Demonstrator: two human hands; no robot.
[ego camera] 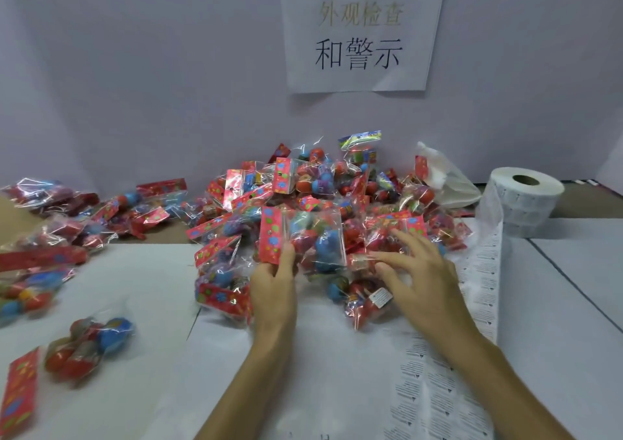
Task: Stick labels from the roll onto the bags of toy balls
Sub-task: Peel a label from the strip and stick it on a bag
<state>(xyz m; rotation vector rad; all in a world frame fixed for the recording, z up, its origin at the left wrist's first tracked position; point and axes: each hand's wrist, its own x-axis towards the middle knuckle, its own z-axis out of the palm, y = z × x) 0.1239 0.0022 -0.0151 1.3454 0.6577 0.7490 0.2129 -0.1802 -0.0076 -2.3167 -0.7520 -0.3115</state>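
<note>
The left hand (273,288) pinches a bag (317,242) left of the roll (526,200); the right hand (418,271), fingers spread wide, should smooth it flat.

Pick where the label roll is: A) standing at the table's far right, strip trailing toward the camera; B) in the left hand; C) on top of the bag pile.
A: the label roll stands at the right, its strip running past the right hand; the left hand grips a bag instead.

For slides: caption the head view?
Left hand holds a bag at the pile, right hand open beside it, label roll at right.
</note>
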